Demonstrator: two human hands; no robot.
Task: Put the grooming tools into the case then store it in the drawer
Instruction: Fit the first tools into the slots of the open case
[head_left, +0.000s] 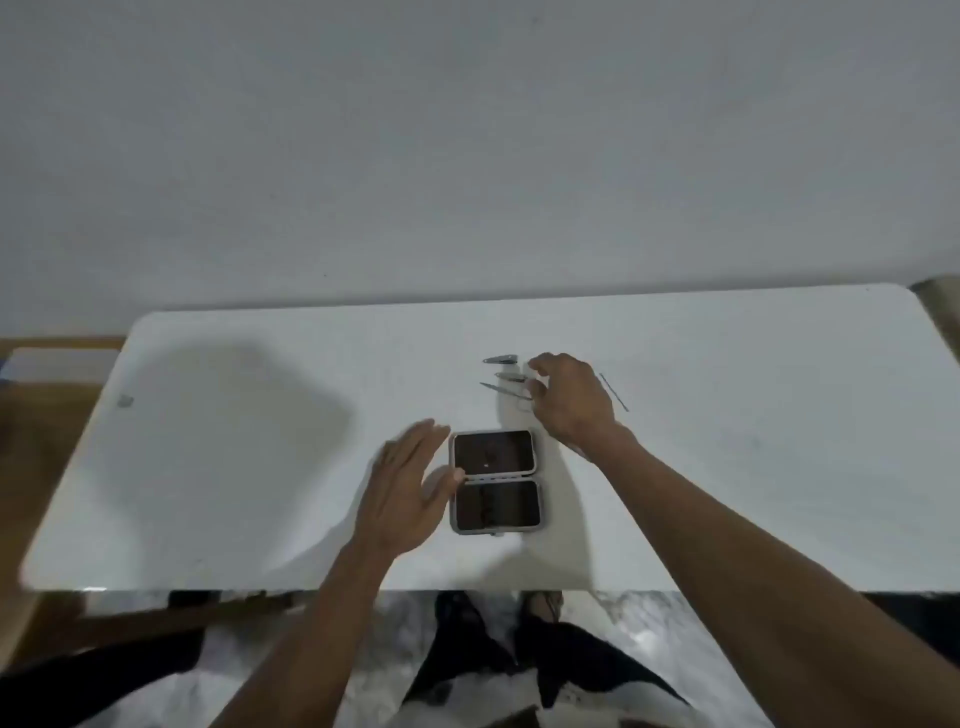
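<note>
A small grey case (496, 480) lies open on the white table (727, 467), both dark-lined halves facing up. My left hand (402, 493) rests flat beside its left edge, thumb touching the rim, fingers spread. Beyond the case lie three metal grooming tools: a clipper (501, 359), a second small tool (510, 376) and a thin pointed tool (501, 389). My right hand (571, 400) hovers over their right ends with fingers curled toward them; the blur hides whether it grips one. A thin metal stick (614, 392) lies to the right of that hand.
The table reaches a plain white wall at the back. A wooden piece (31, 467) stands to the left of the table. My legs and a marbled floor (597, 623) show below the near edge. No drawer is in view.
</note>
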